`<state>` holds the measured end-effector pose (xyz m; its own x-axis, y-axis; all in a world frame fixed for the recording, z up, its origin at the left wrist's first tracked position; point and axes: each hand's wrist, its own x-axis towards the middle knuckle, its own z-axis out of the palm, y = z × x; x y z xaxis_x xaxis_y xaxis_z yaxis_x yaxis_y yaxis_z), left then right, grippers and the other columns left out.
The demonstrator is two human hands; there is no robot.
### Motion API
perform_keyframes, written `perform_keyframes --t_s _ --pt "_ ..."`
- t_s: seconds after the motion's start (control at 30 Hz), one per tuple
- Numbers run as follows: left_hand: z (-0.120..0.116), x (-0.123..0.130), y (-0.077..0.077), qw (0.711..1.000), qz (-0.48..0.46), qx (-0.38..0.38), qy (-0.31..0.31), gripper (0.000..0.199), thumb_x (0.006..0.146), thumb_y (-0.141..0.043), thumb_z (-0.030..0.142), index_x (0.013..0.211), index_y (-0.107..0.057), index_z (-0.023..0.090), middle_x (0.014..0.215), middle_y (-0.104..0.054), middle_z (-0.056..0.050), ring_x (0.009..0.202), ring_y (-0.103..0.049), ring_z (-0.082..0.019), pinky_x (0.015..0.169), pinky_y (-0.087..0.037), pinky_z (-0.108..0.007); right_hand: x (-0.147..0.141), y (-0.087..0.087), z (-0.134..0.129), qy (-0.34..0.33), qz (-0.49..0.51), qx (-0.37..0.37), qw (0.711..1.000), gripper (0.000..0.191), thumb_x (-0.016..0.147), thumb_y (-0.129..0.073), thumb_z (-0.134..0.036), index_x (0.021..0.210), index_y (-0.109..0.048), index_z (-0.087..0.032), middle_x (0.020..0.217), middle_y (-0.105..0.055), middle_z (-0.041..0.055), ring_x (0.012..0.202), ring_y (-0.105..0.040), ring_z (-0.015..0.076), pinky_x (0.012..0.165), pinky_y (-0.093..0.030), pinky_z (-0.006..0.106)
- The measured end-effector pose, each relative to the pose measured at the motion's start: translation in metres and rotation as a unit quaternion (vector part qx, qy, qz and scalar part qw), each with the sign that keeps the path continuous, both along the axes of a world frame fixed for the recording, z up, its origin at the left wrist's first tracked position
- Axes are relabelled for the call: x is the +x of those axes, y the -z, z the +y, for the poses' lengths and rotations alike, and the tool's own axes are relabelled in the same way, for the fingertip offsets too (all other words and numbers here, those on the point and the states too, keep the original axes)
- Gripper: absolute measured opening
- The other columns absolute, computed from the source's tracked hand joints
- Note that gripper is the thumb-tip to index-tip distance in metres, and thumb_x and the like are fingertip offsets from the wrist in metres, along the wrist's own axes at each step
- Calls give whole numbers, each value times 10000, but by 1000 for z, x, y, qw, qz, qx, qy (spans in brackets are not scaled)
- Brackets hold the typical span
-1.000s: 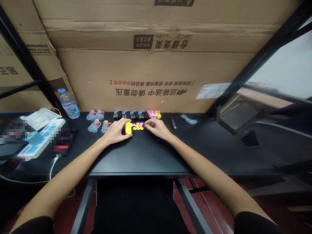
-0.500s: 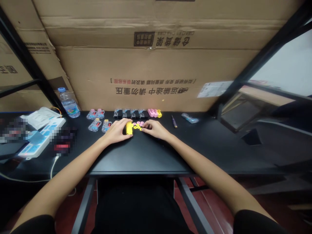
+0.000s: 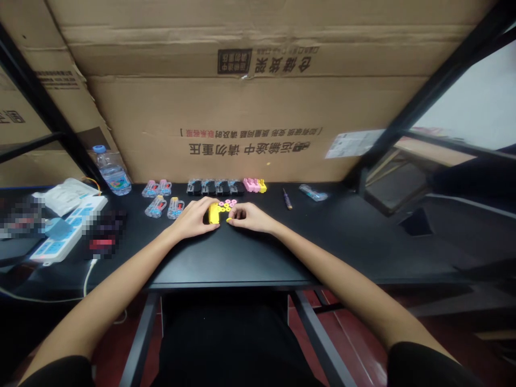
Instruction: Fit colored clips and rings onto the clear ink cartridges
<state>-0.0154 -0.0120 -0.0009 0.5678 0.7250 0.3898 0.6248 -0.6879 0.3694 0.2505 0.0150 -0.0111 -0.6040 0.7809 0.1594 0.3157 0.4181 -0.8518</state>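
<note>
Cardboard cartons (image 3: 250, 107) stand behind the black desk (image 3: 226, 263); the floor (image 3: 342, 344) looks reddish.

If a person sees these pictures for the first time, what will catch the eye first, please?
The large cardboard box stands out first, filling the view behind the black desk, with its printing upside down. At the desk's middle, the left hand grips a bright yellow plastic piece. The right hand is beside small pink and yellow rings.

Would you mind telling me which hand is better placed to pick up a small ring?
Probably the right hand: its fingertips are beside the yellow and pink rings, while the left hand is around the yellow plastic piece.
</note>
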Motion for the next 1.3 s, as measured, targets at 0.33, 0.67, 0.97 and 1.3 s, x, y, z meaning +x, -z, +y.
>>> perform_keyframes --t_s 0.33,0.67,0.97,1.3 --pt "-7 6 -2 999 5 -15 51 692 907 -790 507 1493 -499 282 1462 -639 -103 1326 -638 -336 1106 -484 -498 -17 -4 -16 32 141 -61 988 386 802 -856 -568 891 -729 -214 897 -727 18 841 -687 193 911 -582 416" --pt "-8 9 -1 998 -9 -1 64 717 907 -804 484 1507 -468 279 1470 -630 -110 1344 -627 -334 1103 -481 -496 -23 1 -18 52 212 -98 971 434 752 -920 -451 989 -629 -233 910 -733 19 864 -720 200 812 -625 384" --pt "-9 8 -7 998 -12 13 57 627 925 -784 418 1475 -510 297 1470 -630 -91 1355 -616 -322 1110 -479 -484 -22 0 -16 66 237 -143 959 427 754 -900 -319 1037 -591 -242 819 -723 -21 768 -715 178 789 -625 372" --pt "-7 8 -5 999 -18 25 21 634 886 -807 512 1423 -567 276 1423 -684 -85 1309 -650 -322 1104 -471 -489 -20 1 -15 52 189 -19 980 248 938 -719 -406 1093 -636 -231 966 -691 33 814 -674 184 752 -616 367"
